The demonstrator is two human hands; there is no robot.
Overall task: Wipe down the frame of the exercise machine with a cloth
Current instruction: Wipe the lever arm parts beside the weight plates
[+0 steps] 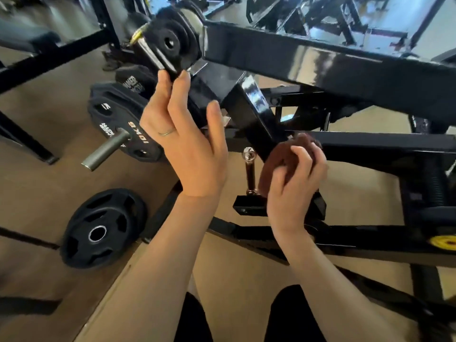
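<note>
Tan gym flooring [44,183] is seen beneath everything, and further machines in the blurred background cannot be made out in detail. At far left, black legs of another piece of equipment are cut off by the edge. A black weight plate [102,229] is stood on the floor, leaning against a low bar of the frame. Above it, stacked plates [116,119] marked 10 kg are carried on a steel peg [104,150], and their printed brand lettering is too smeared to be read. Higher up, a round black pivot hub [170,41] is blurred by motion.

The left hand [185,144] is raised palm-inward, its fingers straight and loosely spread, with the fingertips just at a black bracket under the hub; whether they actually touch it cannot be told. Nothing is gripped by it. A thin ring is worn on one finger.

The exercise machine frame [320,58] is made of glossy black square tubing, with window light reflected on its faces; its right end is cut off. A diagonal strut [249,114] descends to the brown cloth [274,166], which is bunched and pressed against the strut's lower end. The cloth is gripped by the curled fingers of the right hand [294,186], and much of it is hidden behind them. A chrome pin [249,171] stands just left of the cloth. A yellow cap [443,243] is partly cropped at right.
</note>
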